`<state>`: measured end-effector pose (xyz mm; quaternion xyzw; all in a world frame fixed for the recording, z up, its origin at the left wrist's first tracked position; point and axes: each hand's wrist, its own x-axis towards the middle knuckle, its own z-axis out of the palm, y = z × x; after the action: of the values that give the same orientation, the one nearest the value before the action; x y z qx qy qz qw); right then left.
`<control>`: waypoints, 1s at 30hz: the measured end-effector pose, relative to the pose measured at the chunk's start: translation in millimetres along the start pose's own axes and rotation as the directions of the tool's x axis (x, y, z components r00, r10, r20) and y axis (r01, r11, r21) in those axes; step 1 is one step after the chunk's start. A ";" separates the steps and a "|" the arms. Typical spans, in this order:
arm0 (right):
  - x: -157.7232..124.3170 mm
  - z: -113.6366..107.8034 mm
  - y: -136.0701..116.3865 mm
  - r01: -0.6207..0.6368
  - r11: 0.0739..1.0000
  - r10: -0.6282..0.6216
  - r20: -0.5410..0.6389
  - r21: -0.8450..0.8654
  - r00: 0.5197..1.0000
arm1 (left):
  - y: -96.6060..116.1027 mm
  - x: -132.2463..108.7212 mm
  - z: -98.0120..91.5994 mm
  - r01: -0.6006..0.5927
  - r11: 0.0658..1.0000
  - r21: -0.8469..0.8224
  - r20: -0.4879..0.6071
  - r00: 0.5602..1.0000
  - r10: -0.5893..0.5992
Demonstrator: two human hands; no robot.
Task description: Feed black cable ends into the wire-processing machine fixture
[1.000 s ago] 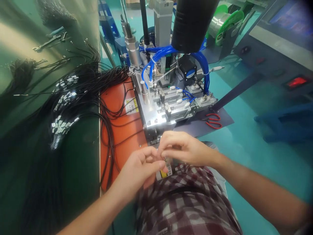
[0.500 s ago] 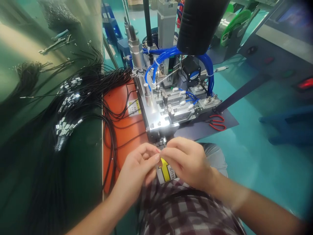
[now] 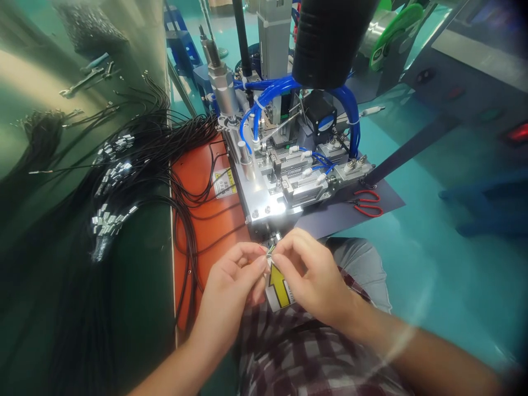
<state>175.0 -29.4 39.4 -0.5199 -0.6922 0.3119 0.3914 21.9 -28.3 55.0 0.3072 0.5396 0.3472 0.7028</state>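
Note:
Thin coloured wires (image 3: 270, 251) show between my fingertips, just in front of the machine's near end. My left hand (image 3: 235, 275) pinches them from the left, thumb against forefinger. From the right, my right hand (image 3: 312, 269) pinches the same wires with thumb and forefinger. Just beneath the fingers is a white label with a yellow arrow (image 3: 279, 286), partly covered by my right hand. Beyond my hands stands the metal machine (image 3: 264, 198) with its bundle of blue air tubes (image 3: 280, 87).
Black cables (image 3: 136, 190) with silver ends lie on the left bench and run onto the orange surface (image 3: 206, 225). Red-handled snips (image 3: 367, 203) lie right of the machine. A spanner (image 3: 82, 82) is at far left; a black cylinder (image 3: 330, 44) hangs above.
My right fingertips have drawn slightly apart from the left ones, and the thin wires between them now show. The view has shifted slightly.

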 end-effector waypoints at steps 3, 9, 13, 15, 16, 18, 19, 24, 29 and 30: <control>0.9 -7.5 1.8 0.223 0.939 -0.224 0.027 -0.261 0.974 | -0.4 0.4 -1.0 0.028 0.998 0.059 -0.041 0.999 -0.026; 11.6 -27.5 4.3 0.133 0.990 -0.127 0.115 -0.046 0.985 | 3.6 -1.4 -4.0 0.053 0.980 0.193 0.017 0.998 -0.057; 15.5 -31.7 8.6 -0.078 0.964 0.019 0.225 0.254 0.974 | 6.0 -1.1 -4.4 0.067 0.989 0.135 0.043 0.996 -0.073; 14.3 -29.6 9.6 -0.128 0.947 0.046 0.270 0.295 0.962 | 6.6 -0.3 -4.2 0.055 0.994 0.096 0.039 0.998 -0.059; 13.2 -27.9 9.7 -0.153 0.942 0.073 0.263 0.298 0.962 | 6.7 0.1 -4.1 0.048 0.995 0.084 0.037 0.998 -0.051; 10.7 -23.6 9.1 -0.229 0.925 0.158 0.243 0.304 0.957 | 6.2 0.3 -3.6 0.031 0.997 0.077 0.050 0.998 -0.035; 9.5 -21.1 8.5 -0.278 0.906 0.207 0.238 0.319 0.949 | 5.5 0.1 -3.2 0.020 0.997 0.077 0.062 0.998 -0.025; 3.4 -6.6 0.0 -0.464 0.795 0.418 0.201 0.390 0.886 | -0.9 -3.6 2.0 -0.120 0.989 0.089 0.049 0.992 0.116; -0.3 0.3 -13.7 -0.588 0.609 0.507 0.308 0.532 0.805 | -5.1 -5.5 5.4 -0.227 0.952 0.207 -0.043 0.970 0.241; -0.3 0.1 -15.0 -0.606 0.574 0.513 0.334 0.551 0.790 | -5.2 -5.3 4.8 -0.219 0.955 0.202 -0.041 0.972 0.231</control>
<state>167.8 -33.6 51.9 -0.5259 -0.3700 0.6679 0.3746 26.4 -35.9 54.8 0.4229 0.5550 0.3799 0.6073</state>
